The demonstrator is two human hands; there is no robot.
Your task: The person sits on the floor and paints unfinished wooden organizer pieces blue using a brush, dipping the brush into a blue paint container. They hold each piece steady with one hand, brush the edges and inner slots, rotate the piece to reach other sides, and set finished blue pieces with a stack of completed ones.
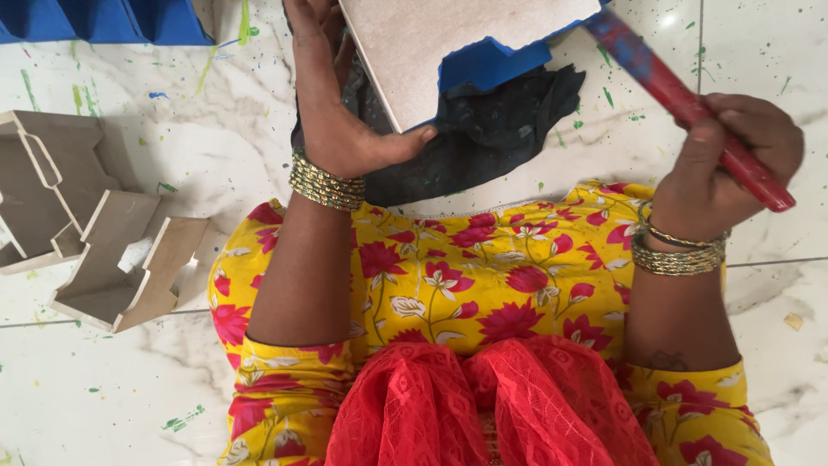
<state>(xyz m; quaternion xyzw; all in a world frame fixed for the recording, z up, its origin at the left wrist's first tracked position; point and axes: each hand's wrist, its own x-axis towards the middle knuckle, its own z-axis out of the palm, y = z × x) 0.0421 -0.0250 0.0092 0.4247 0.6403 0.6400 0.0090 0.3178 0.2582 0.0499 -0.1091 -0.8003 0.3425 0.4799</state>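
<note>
My left hand [332,103] rests flat against the left edge of a pale board piece [431,43] that is partly painted blue [492,62] and lies on a dark cloth [483,138]. My right hand [724,164] is closed around the red handle of a paintbrush [690,103], whose paint-stained upper end points up toward the board's right corner. Both wrists wear gold bangles. My lap, in yellow flowered cloth with a red scarf, fills the bottom of the view.
Unpainted, pale, open-sided board pieces [95,233] lie on the marble floor at the left. Blue painted pieces [103,22] sit at the top left corner. The white floor [759,52] is speckled with green and blue paint.
</note>
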